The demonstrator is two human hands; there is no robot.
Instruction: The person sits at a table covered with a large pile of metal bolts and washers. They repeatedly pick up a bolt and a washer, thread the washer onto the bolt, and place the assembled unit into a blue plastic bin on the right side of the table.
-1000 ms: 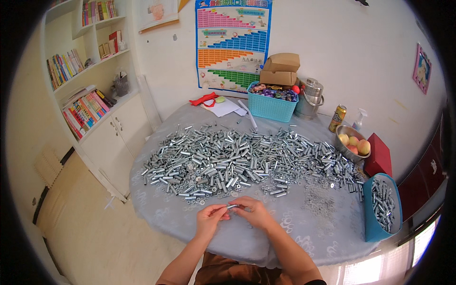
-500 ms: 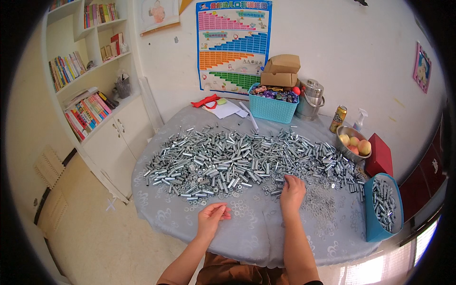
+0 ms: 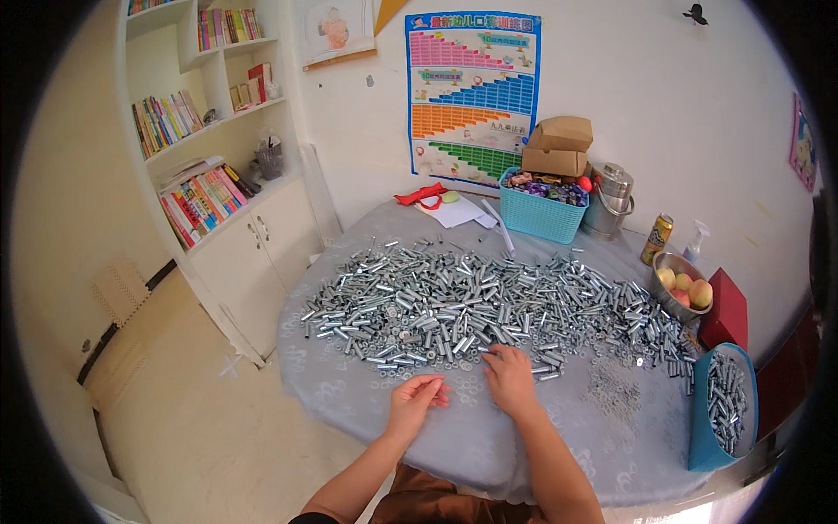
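Note:
A broad heap of silvery metal tubes and bolts covers the middle of the grey-clothed table. My left hand hovers by the heap's near edge, fingers curled and thumb pressed toward them; anything pinched there is too small to make out. To its right, my right hand reaches the front fringe of the heap, fingertips bent together beside the tubes. What lies under those fingertips is hidden. Flat ring washers are scattered on the cloth between the two hands.
More small washers lie to the right. A blue bin of metal tubes stands at the right edge, near a red box and a steel bowl of fruit. Behind are a turquoise basket, a can and a steel pot.
My right hand has moved left along the heap's front edge, closer to my left hand. The left hand stays nearly in place. The whole view has swung a little to the left.

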